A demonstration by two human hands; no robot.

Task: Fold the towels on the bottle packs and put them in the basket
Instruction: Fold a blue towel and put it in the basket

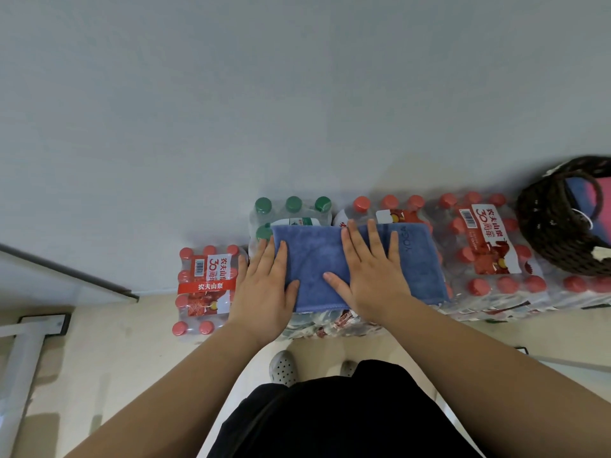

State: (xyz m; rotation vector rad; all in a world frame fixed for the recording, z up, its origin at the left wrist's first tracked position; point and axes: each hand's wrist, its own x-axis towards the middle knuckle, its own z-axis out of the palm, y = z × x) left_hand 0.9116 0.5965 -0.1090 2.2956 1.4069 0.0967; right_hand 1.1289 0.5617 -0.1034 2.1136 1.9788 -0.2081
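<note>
A blue towel (317, 259) lies folded flat on top of the bottle packs (489, 259) against the wall. My left hand (264, 289) presses flat on its left edge, fingers straight and partly over the edge. My right hand (370, 276) lies flat on the towel's middle, fingers spread toward the wall. A dark woven basket (545, 233) stands on the packs at the far right, with pink and blue cloth (591, 200) inside it.
A lower pack of red-capped bottles (205, 289) stands on the floor at the left. Green-capped bottles (292, 206) sit behind the towel. A grey wall rises right behind the packs. A pale frame (29, 345) is at the left; my feet are below.
</note>
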